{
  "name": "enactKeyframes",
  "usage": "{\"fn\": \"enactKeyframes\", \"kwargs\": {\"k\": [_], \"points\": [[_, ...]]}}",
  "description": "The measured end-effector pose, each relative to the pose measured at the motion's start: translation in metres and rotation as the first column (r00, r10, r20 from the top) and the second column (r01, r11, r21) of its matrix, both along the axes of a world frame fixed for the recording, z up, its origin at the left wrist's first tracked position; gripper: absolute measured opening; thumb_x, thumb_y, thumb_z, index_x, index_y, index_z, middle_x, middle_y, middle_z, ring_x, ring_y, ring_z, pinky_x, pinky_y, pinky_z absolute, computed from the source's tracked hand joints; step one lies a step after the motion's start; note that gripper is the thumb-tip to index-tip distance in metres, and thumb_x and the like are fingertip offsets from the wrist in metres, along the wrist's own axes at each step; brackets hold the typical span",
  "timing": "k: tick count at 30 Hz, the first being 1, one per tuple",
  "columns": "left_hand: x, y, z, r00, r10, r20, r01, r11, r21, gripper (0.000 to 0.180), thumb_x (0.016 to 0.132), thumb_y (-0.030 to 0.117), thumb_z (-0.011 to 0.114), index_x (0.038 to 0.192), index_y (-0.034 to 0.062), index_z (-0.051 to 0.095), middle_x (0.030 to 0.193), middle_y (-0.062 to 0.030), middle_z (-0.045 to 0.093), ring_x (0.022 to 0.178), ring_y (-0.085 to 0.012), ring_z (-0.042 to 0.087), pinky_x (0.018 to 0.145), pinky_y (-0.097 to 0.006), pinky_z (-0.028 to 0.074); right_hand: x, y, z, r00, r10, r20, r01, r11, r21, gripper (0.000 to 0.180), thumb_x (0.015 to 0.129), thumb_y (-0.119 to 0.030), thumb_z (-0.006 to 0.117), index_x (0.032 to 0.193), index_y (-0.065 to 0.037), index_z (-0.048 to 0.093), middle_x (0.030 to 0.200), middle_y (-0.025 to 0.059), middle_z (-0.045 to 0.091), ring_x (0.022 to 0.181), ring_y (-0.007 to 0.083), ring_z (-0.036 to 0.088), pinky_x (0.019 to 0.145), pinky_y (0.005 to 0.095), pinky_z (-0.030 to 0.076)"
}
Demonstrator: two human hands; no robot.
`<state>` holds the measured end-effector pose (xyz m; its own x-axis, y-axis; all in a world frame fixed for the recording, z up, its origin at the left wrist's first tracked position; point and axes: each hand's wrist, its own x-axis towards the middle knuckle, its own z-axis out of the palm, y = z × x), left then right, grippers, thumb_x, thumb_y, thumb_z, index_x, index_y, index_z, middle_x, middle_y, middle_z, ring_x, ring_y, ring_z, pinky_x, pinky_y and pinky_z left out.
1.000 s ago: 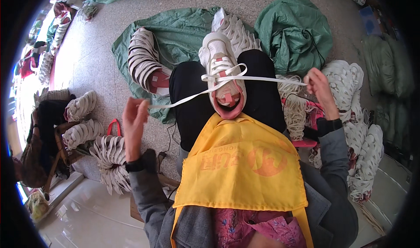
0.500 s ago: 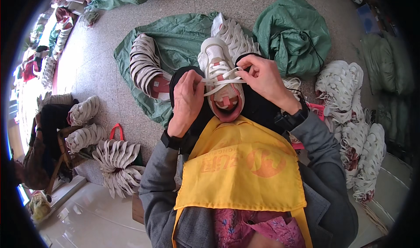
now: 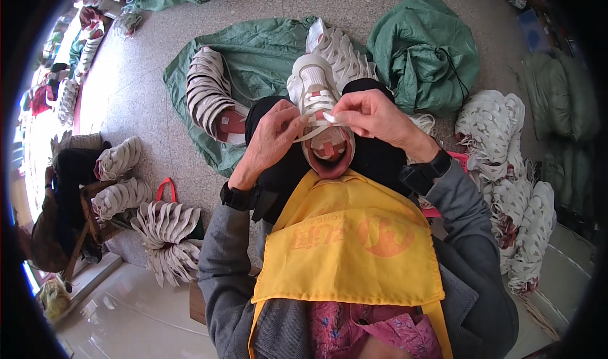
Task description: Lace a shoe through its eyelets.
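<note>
A white sneaker (image 3: 314,77) with a reddish lining and tongue rests between my black-clad knees, toe pointing away from me. Its white shoelace (image 3: 308,135) is threaded across the front and loops loosely over the tongue. On the shoe's left side, my left hand (image 3: 271,136) pinches the lace between thumb and fingers. My right hand (image 3: 373,117) is closed on the opposite side, with a white lace end poking out of its fingertips above the tongue. Both hands are close together over the eyelets. The exact grip of the left fingertips is partly hidden.
Beyond the shoe, a green sack (image 3: 247,42) lies under stacked shoe uppers (image 3: 209,83) and more uppers (image 3: 342,52). A bunched green bag (image 3: 423,55) stands to the right. Bundled white uppers (image 3: 487,125) are piled farther right, others (image 3: 166,226) at left. A yellow apron (image 3: 348,251) covers my lap.
My right hand has moved inward and slightly down, nearer my left hand. The lace strands stretched across the shoe between the hands have slackened into a smaller loop.
</note>
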<state>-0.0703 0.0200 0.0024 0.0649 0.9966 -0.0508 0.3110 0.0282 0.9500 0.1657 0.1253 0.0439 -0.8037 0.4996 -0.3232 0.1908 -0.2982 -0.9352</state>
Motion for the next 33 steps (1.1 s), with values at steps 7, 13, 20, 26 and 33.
{"fn": "enactKeyframes", "kwargs": {"k": [7,13,20,26,33], "points": [[-0.003,-0.002,0.004,0.994,0.032,0.106,-0.023,0.997,-0.079,0.027,0.104,0.022,0.057,0.093,-0.0016,0.062,0.090,-0.0004,0.048,0.075,-0.0073,0.045,0.068,-0.024,0.038,0.015,0.004,-0.027,0.992,-0.128,0.002,0.119,0.924,0.363,0.015,0.093,-0.012,0.072,0.099,-0.004,0.060,0.076,-0.0059,0.054,0.061,0.0011,0.045,0.052,0.0209,0.037],[0.001,-0.005,0.003,0.916,0.093,0.391,-0.019,0.982,-0.189,0.022,0.104,0.019,0.056,0.089,0.0036,0.057,0.081,0.0051,0.049,0.073,-0.0052,0.042,0.065,-0.023,0.034,0.004,-0.008,-0.009,0.958,-0.128,0.255,-0.070,0.763,0.643,0.036,0.074,-0.014,0.083,0.098,-0.002,0.058,0.072,0.0076,0.060,0.064,0.0165,0.061,0.060,0.0331,0.048],[0.000,0.002,0.012,0.961,0.080,-0.264,-0.027,0.980,0.197,0.020,0.099,0.014,0.060,0.088,-0.0015,0.052,0.072,-0.0041,0.052,0.065,-0.0133,0.043,0.061,-0.031,0.037,0.006,-0.006,-0.011,0.951,-0.134,0.279,-0.073,0.779,0.623,0.034,0.075,-0.012,0.084,0.098,-0.002,0.060,0.073,-0.0017,0.052,0.064,0.0076,0.049,0.058,0.0263,0.043],[0.000,-0.004,0.024,0.991,0.097,-0.097,-0.091,0.994,0.062,0.017,0.091,0.008,0.066,0.094,-0.0022,0.053,0.078,-0.0090,0.058,0.072,-0.0219,0.057,0.066,-0.033,0.047,0.007,-0.001,-0.015,0.954,-0.110,0.280,-0.083,0.798,0.597,0.033,0.075,-0.015,0.082,0.095,0.000,0.060,0.069,0.0063,0.058,0.061,0.0143,0.055,0.058,0.0312,0.046],[0.015,-0.036,0.019,0.941,0.264,-0.214,-0.207,0.945,0.253,0.035,0.080,0.002,0.078,0.101,-0.0005,0.049,0.089,-0.0127,0.057,0.078,-0.0283,0.061,0.070,-0.037,0.051,0.009,-0.003,-0.011,0.959,-0.127,0.255,-0.025,0.853,0.521,0.034,0.077,-0.009,0.083,0.103,-0.004,0.061,0.076,-0.0066,0.049,0.064,0.0016,0.043,0.056,0.0211,0.038]]}}
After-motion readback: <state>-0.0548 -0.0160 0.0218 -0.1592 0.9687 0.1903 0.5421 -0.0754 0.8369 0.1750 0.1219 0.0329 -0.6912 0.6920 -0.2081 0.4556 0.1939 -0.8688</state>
